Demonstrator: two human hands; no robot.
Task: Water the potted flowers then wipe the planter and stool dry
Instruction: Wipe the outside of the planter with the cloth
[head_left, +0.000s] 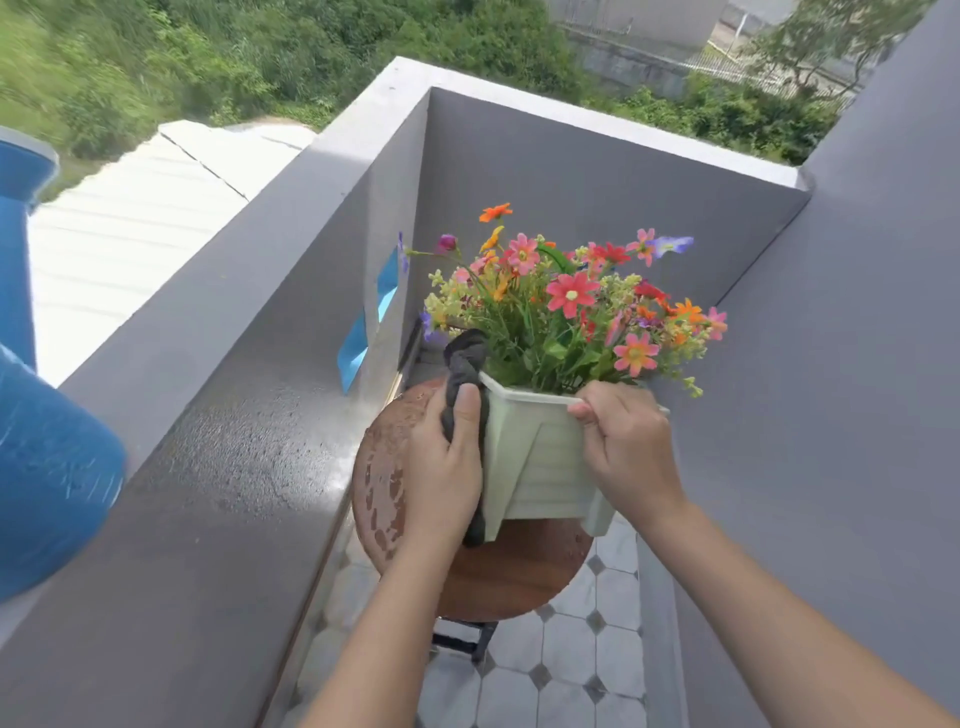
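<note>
One white planter (545, 457) holding one bunch of mixed flowers (566, 306) is stood on one round wooden stool (519, 571). One dark cloth (464, 366) is pressed against the planter's left side by the left hand (441, 467). The rim is pinched by the right hand (628, 441).

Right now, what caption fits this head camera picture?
Left hand wipes the white planter of flowers with a dark cloth; right hand grips its rim.
</note>
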